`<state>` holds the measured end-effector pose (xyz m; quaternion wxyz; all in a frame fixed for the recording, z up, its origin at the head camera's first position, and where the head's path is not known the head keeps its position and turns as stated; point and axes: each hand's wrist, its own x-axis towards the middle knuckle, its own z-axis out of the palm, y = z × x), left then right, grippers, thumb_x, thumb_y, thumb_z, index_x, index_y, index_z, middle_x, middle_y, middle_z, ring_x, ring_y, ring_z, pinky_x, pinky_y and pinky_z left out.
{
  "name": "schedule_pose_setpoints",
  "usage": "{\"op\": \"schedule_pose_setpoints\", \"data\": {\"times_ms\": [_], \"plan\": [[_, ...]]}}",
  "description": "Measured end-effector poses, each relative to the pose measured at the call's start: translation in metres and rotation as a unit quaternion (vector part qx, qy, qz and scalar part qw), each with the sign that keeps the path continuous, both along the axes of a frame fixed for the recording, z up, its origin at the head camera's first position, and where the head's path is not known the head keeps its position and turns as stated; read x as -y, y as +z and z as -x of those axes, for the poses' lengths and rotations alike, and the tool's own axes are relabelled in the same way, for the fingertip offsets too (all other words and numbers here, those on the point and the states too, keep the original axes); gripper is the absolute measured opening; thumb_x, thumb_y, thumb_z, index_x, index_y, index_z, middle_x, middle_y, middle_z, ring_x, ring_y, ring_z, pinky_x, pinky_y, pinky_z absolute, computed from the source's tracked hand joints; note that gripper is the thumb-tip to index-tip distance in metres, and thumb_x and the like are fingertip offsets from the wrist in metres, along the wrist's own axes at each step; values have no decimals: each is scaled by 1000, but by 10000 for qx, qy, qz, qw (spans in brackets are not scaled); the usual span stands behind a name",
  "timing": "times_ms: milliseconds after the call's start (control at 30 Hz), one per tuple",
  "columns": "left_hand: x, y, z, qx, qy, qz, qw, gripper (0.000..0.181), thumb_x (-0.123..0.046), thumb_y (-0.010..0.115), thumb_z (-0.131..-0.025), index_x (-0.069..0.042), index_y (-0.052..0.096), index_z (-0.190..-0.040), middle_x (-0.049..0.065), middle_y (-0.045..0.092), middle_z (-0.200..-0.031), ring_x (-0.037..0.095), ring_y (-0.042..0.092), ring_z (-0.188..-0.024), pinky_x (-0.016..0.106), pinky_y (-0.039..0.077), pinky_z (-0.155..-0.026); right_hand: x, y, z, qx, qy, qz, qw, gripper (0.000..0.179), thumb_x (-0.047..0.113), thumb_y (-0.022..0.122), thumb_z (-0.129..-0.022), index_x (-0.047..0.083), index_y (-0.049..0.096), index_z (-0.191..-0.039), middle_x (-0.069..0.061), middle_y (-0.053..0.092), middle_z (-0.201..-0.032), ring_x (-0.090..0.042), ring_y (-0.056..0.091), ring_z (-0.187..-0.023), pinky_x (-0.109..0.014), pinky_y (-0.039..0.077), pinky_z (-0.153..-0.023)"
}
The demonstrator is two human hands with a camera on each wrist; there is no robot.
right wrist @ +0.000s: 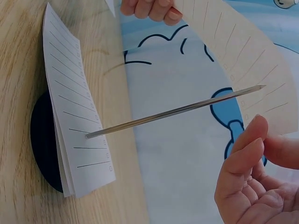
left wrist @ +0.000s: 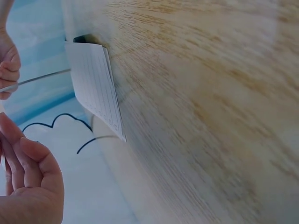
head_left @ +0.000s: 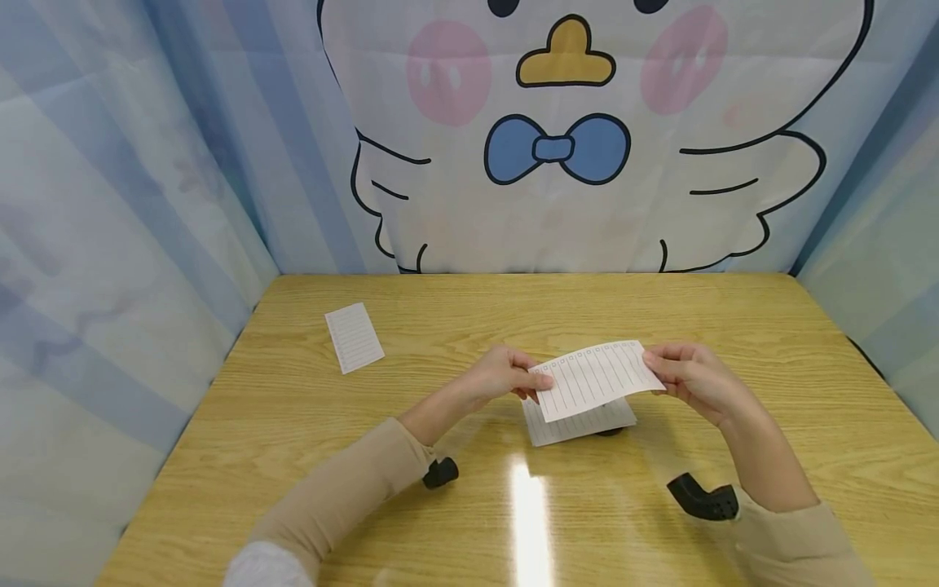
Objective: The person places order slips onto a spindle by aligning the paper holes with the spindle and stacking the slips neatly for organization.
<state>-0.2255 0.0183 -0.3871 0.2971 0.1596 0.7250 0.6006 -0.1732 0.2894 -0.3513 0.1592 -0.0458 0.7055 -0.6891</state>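
A white lined checklist sheet (head_left: pixel 597 377) stretches between my two hands, bowed slightly. My left hand (head_left: pixel 502 375) pinches its left end between thumb and fingers; my right hand (head_left: pixel 693 381) pinches the right end. Below it stands a paper spike: a bare metal rod (right wrist: pixel 175 112) rising from a round black base (right wrist: pixel 44 144). Several lined sheets (right wrist: pixel 77 121) are stuck on the rod, low over the base. In the right wrist view the rod's pointed tip overlaps the held sheet. From the head, that sheet hides the rod and part of the stack.
Another lined sheet (head_left: pixel 354 337) lies alone at the back left of the wooden table (head_left: pixel 308 473). A patterned curtain (head_left: pixel 557 228) hangs behind the table, with more curtain at both sides. Black wrist-worn devices (head_left: pixel 704 497) jut from the sleeves.
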Motion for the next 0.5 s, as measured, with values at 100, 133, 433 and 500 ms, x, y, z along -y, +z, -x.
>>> {"op": "schedule_pose_setpoints", "data": {"times_ms": [100, 133, 433, 500], "plan": [[-1, -3, 1, 118, -25, -94, 9999, 22, -9, 67, -83, 7, 67, -97, 3, 65, -69, 12, 61, -60, 45, 50, -75, 0, -1, 1, -71, 67, -17, 10000, 18, 9, 48, -95, 10, 64, -87, 1, 64, -81, -8, 61, -71, -20, 50, -63], [-1, -4, 1, 158, -40, -126, 9998, 22, -9, 67, -83, 8, 66, -97, 2, 65, -69, 11, 61, -60, 45, 50, -75, 0, -2, 1, -61, 62, -42, 10000, 18, 9, 48, -95, 11, 64, -88, 2, 64, -81, -8, 61, -71, -20, 50, -62], [-2, -7, 1, 394, -78, -215, 9990, 22, -9, 66, -84, 9, 65, -96, 1, 64, -66, 12, 60, -60, 41, 51, -75, 0, -3, 0, -75, 72, -100, 9999, 19, 9, 48, -95, 13, 65, -89, 2, 64, -81, -7, 58, -67, -20, 49, -61], [-2, -8, 2, 410, -79, -214, 9989, 22, -9, 66, -84, 9, 65, -97, 1, 64, -66, 12, 60, -60, 40, 51, -75, -1, -5, 0, -90, 85, -92, 9999, 19, 9, 47, -95, 13, 65, -89, 2, 63, -81, -7, 57, -67, -20, 49, -61]]}}
